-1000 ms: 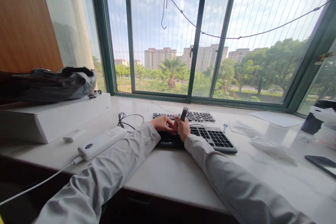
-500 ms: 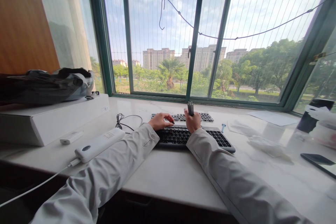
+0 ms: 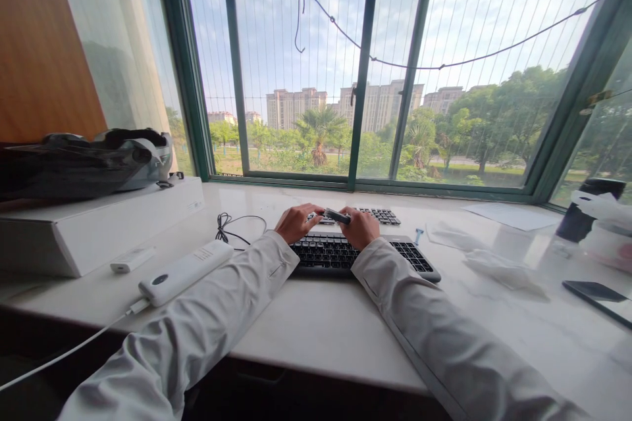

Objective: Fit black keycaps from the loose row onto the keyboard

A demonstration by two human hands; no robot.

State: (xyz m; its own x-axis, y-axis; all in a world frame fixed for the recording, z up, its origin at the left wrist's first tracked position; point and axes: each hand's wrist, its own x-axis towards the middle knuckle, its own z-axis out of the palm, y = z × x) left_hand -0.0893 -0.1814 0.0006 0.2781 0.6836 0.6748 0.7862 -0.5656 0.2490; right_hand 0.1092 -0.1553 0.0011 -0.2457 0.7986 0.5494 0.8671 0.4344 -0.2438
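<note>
A black keyboard (image 3: 326, 256) lies on the white tabletop, its right part showing bare key sockets. Behind it are rows of loose keycaps (image 3: 388, 216), partly hidden by my hands. My right hand (image 3: 361, 229) is closed around a dark tool (image 3: 338, 216) that looks like a small brush, tilted with its tip to the left. My left hand (image 3: 295, 222) is above the keyboard's upper left, fingers pinched at the tool's tip. Between those fingers there seems to be a small black keycap, mostly hidden.
To the left are a white power bank (image 3: 185, 271) with a cable, a small white adapter (image 3: 132, 260), a coiled black cable (image 3: 224, 227) and a white box (image 3: 106, 223). A small blue tool (image 3: 419, 235), plastic bags (image 3: 503, 270) and a phone (image 3: 600, 296) lie right.
My right hand has tipped the upright dark tool over to the left, bringing its end to my left fingertips. My left hand has risen slightly from the keyboard with its pinched fingers.
</note>
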